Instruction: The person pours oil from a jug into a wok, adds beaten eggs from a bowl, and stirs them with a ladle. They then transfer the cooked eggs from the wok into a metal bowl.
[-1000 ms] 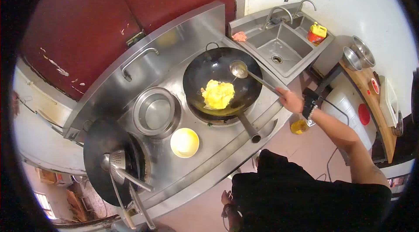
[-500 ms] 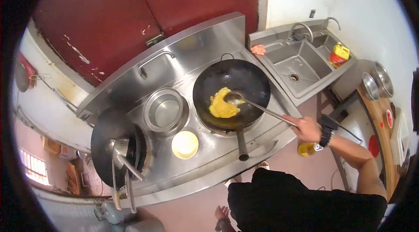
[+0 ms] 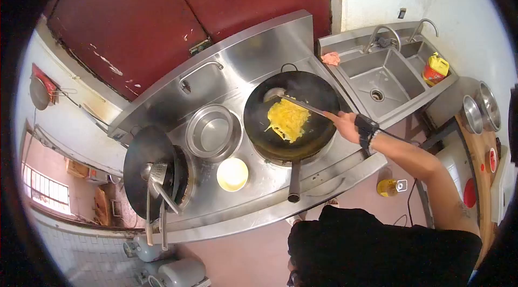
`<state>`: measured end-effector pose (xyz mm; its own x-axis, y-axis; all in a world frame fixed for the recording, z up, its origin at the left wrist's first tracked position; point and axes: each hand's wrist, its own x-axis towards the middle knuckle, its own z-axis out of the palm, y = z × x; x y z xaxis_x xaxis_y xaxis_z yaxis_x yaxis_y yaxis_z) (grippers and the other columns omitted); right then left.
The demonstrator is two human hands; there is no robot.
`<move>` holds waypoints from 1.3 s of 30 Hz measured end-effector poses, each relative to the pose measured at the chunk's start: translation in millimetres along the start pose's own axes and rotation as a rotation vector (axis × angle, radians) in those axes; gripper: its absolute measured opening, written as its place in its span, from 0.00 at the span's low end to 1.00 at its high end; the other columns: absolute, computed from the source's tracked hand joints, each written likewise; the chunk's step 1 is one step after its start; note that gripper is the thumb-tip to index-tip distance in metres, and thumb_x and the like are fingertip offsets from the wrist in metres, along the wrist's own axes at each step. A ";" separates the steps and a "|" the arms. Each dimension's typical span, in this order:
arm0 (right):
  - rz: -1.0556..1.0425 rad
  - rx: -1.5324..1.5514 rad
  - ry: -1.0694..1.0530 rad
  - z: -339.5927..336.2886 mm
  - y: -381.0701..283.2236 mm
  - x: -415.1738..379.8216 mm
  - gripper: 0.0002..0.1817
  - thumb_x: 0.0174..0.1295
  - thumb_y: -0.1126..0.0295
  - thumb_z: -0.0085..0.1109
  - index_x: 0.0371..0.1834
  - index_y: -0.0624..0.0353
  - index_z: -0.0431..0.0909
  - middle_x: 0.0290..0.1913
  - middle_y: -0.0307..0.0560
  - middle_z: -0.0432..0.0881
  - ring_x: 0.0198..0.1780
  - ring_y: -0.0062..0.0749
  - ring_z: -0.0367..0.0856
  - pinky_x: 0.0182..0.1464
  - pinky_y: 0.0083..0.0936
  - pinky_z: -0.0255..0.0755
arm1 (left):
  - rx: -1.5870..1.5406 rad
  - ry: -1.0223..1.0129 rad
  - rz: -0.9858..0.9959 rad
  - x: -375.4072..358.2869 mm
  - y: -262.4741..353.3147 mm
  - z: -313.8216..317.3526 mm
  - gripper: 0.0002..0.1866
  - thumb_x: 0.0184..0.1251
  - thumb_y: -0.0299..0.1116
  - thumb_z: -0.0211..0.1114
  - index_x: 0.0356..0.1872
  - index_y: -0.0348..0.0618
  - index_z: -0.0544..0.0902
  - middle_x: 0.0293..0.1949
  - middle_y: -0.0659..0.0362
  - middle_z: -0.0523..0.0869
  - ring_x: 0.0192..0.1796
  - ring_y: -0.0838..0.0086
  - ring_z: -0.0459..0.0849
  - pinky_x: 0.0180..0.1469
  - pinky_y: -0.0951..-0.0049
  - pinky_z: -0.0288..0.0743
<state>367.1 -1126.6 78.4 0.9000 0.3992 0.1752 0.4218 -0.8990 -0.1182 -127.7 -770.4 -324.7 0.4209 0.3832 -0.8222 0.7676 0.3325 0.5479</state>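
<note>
A black wok (image 3: 318, 92) stands on the steel stove, with yellow cooked egg (image 3: 289, 119) spread near its middle. My right hand (image 3: 347, 125) is closed round the handle of a metal ladle (image 3: 305, 106) at the wok's right side. The ladle's bowl rests inside the wok, just beyond the egg at the upper left. Toward me points the wok's own handle (image 3: 294, 181), which no hand touches. My left hand is hidden beside the dark clothing at the bottom; its fingers do not show.
Left of the wok are a steel pot (image 3: 210, 133) and a pale bowl (image 3: 232, 174). A second wok (image 3: 141, 163) holds a strainer and ladles whose handles overhang the stove's front. To the right are a double sink (image 3: 380, 82) and an oil bottle (image 3: 386, 187) on the floor.
My right hand has moved forward and left, carrying the ladle from the egg's right side to its far side. The egg lies more spread out. My left hand has gone out of sight.
</note>
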 end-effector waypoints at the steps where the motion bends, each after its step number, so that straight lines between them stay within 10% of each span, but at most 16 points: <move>1: 0.001 -0.004 0.001 1.4 -2.0 -0.1 0.32 0.55 0.76 0.51 0.68 0.47 0.67 0.26 0.60 0.79 0.25 0.45 0.82 0.26 0.37 0.76 | 0.045 -0.005 0.022 2.4 1.6 -4.2 0.25 0.68 0.42 0.56 0.60 0.37 0.75 0.50 0.44 0.83 0.53 0.56 0.83 0.55 0.59 0.77; 6: -0.108 -0.022 -0.181 -21.9 6.0 -36.4 0.28 0.60 0.71 0.52 0.66 0.41 0.68 0.25 0.55 0.77 0.24 0.45 0.79 0.25 0.38 0.75 | 0.616 -0.011 0.324 20.6 26.0 -26.0 0.24 0.68 0.42 0.56 0.58 0.35 0.76 0.49 0.45 0.83 0.52 0.57 0.83 0.54 0.60 0.78; 12: 0.343 -0.065 -0.495 -109.5 -6.0 -84.8 0.31 0.58 0.73 0.54 0.68 0.46 0.67 0.28 0.53 0.78 0.28 0.45 0.80 0.30 0.36 0.75 | -0.062 -0.068 0.069 20.3 90.1 -28.2 0.24 0.68 0.41 0.58 0.58 0.34 0.74 0.53 0.47 0.80 0.53 0.58 0.82 0.48 0.56 0.80; 15: 0.061 -0.221 -0.421 -169.6 -70.0 -86.8 0.30 0.57 0.70 0.56 0.67 0.49 0.67 0.26 0.56 0.78 0.28 0.46 0.80 0.31 0.39 0.74 | 0.053 -0.160 0.200 43.2 102.2 -38.5 0.24 0.70 0.39 0.56 0.60 0.33 0.72 0.54 0.50 0.79 0.54 0.60 0.81 0.47 0.60 0.80; 16: 0.073 -0.227 -0.426 -167.4 -80.4 -86.6 0.30 0.57 0.70 0.56 0.67 0.49 0.67 0.26 0.56 0.78 0.28 0.46 0.80 0.31 0.39 0.74 | -0.293 -0.080 -0.142 53.0 109.0 -33.6 0.22 0.71 0.37 0.55 0.60 0.33 0.71 0.52 0.52 0.79 0.53 0.64 0.82 0.47 0.64 0.81; 23: 0.283 0.013 -0.182 -43.8 -97.3 -64.2 0.24 0.60 0.72 0.55 0.62 0.49 0.73 0.20 0.57 0.76 0.23 0.49 0.78 0.27 0.42 0.72 | -0.055 -0.228 0.078 62.5 136.9 -59.6 0.23 0.69 0.40 0.58 0.59 0.35 0.72 0.50 0.53 0.80 0.50 0.64 0.83 0.44 0.67 0.81; 37: 0.360 0.232 -0.065 -3.8 -109.2 -47.4 0.23 0.62 0.72 0.51 0.62 0.51 0.70 0.23 0.60 0.78 0.26 0.56 0.79 0.29 0.48 0.72 | -0.149 -0.154 -0.324 111.1 89.5 -109.7 0.27 0.69 0.43 0.53 0.67 0.46 0.68 0.55 0.49 0.78 0.51 0.58 0.81 0.49 0.58 0.78; 38: 0.375 0.240 -0.054 -1.0 -105.1 -49.8 0.23 0.62 0.72 0.51 0.62 0.51 0.70 0.23 0.60 0.78 0.26 0.56 0.79 0.29 0.48 0.72 | 0.551 -0.481 0.287 120.7 87.0 -115.4 0.27 0.69 0.43 0.54 0.66 0.44 0.70 0.57 0.49 0.78 0.54 0.58 0.80 0.53 0.58 0.77; 39: 0.394 0.250 0.032 0.0 -100.2 -52.9 0.23 0.62 0.72 0.51 0.62 0.51 0.70 0.23 0.60 0.78 0.26 0.56 0.79 0.29 0.48 0.72 | 1.123 -0.320 1.064 118.3 95.2 -116.7 0.26 0.68 0.42 0.56 0.64 0.42 0.72 0.58 0.48 0.78 0.56 0.57 0.80 0.56 0.59 0.76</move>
<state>277.3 -1057.6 81.0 0.9947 0.0265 0.0989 0.0653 -0.9083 -0.4133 -61.2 -592.8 -351.8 0.9477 -0.2229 -0.2286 -0.0422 -0.7972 0.6022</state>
